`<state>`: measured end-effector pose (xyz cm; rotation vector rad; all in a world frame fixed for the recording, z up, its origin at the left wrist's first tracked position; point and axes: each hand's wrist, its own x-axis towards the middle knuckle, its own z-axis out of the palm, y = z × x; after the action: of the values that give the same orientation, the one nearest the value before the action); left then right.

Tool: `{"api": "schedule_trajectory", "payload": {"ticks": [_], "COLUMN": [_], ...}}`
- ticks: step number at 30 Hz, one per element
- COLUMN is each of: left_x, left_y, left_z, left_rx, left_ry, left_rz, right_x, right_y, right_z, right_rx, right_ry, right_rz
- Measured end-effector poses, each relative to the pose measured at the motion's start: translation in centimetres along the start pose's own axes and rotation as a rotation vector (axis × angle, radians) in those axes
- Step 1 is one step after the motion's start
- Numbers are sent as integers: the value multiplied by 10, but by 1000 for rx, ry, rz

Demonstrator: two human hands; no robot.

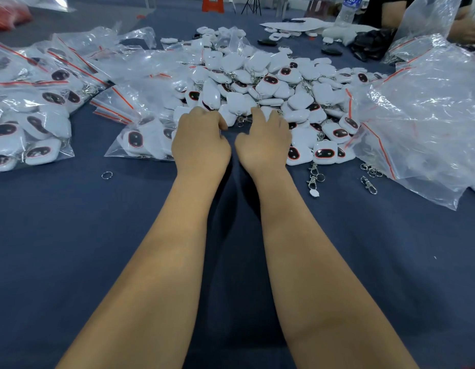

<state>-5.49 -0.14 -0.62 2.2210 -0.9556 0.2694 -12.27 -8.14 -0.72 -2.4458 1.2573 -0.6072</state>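
Note:
A big heap of small white keychain gadgets (271, 83) with dark oval faces and metal clasps lies on the blue-covered table (71, 249). Both my bare arms reach forward to its near edge. My left hand (201, 139) is palm down, its fingers bent over the front of the heap with the tips hidden. My right hand (265, 139) lies beside it, fingers spread and fairly straight, touching the gadgets. Nothing can be seen held in either hand. A clear zip bag (140, 142) filled with gadgets lies just left of my left hand.
Several more filled bags (31, 102) lie at the left, and a stack of empty clear bags (422, 115) at the right. Loose clasps (314, 177) and a split ring (107, 175) lie on the cloth. Another person's arm (465, 30) and a water bottle (348, 9) are at the far right.

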Motion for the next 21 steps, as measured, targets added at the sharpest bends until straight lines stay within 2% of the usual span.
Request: {"api": "schedule_trajectory", "payload": {"ticks": [4, 9, 15, 21], "left_x": [-1, 0, 1, 2], "left_y": [-3, -6, -4, -5], "left_z": [1, 1, 0, 0], "left_rx": [25, 70, 77, 110], "left_ry": [-12, -44, -91, -111], "left_rz": [-29, -25, -10, -33], "right_x": [-3, -2, -4, -3], "right_y": [-2, -4, -2, -1], "right_z": [0, -1, -6, -3], "right_rx": [-34, 84, 328, 366], "right_ry": [-35, -58, -60, -64], "right_rz": [-61, -112, -45, 7]}}
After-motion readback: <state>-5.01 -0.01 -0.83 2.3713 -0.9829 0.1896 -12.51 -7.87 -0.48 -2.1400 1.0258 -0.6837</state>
